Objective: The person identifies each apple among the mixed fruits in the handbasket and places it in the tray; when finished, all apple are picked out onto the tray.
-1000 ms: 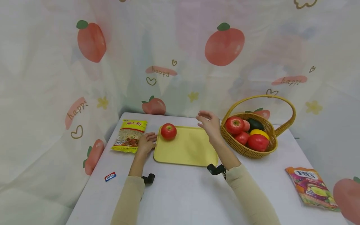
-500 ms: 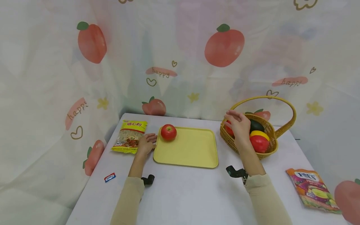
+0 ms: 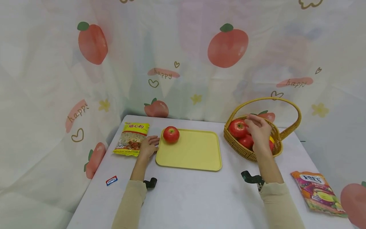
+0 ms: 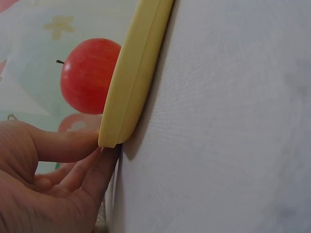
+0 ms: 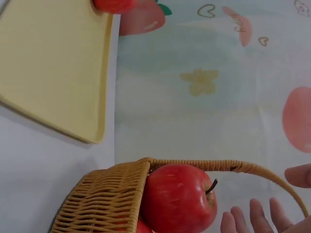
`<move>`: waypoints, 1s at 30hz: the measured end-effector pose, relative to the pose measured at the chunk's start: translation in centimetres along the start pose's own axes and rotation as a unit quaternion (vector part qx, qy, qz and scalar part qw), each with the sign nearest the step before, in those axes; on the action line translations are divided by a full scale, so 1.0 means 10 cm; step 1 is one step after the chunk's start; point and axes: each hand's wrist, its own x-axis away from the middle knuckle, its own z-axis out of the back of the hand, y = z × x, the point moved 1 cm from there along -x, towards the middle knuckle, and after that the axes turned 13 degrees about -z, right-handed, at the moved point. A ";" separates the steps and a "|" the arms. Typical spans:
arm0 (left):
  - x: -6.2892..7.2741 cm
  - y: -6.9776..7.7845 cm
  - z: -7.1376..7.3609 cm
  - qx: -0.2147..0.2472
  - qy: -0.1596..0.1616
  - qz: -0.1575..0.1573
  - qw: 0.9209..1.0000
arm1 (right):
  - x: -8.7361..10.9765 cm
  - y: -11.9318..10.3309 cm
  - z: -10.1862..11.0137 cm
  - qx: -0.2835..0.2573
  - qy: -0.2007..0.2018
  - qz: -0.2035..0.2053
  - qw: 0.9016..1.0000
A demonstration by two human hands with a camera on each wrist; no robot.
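A yellow tray (image 3: 191, 152) lies mid-table with a red apple (image 3: 171, 134) at its back left corner. At the tray's left edge is my left hand (image 3: 147, 147); in the left wrist view its straight thumb and fingers meet the tray's rim (image 4: 131, 87). Over the wicker basket (image 3: 243, 151) hovers my right hand (image 3: 260, 133), fingers extended and apart, holding nothing. In the basket are another red apple (image 3: 238, 128) and more fruit. My right hand hides the dark green fruit and part of the yellow one. The right wrist view shows its fingers beside the basket's apple (image 5: 180, 199).
A yellow pasta bag (image 3: 132, 139) lies left of the tray, just behind my left hand. A small Fox's wrapper (image 3: 111, 180) is at the front left. The larger Fox's candy bag (image 3: 318, 192) lies at the front right. The basket's tall handle (image 3: 268, 98) arches above it.
My right hand has moved right from above the tray's right side to over the basket. The left hand, the tray and its apple have stayed in place.
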 end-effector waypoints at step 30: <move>0.00 0.01 0.00 -0.005 0.003 -0.003 1.000 | -0.47 0.28 0.10 0.141 -0.087 -0.099 0.981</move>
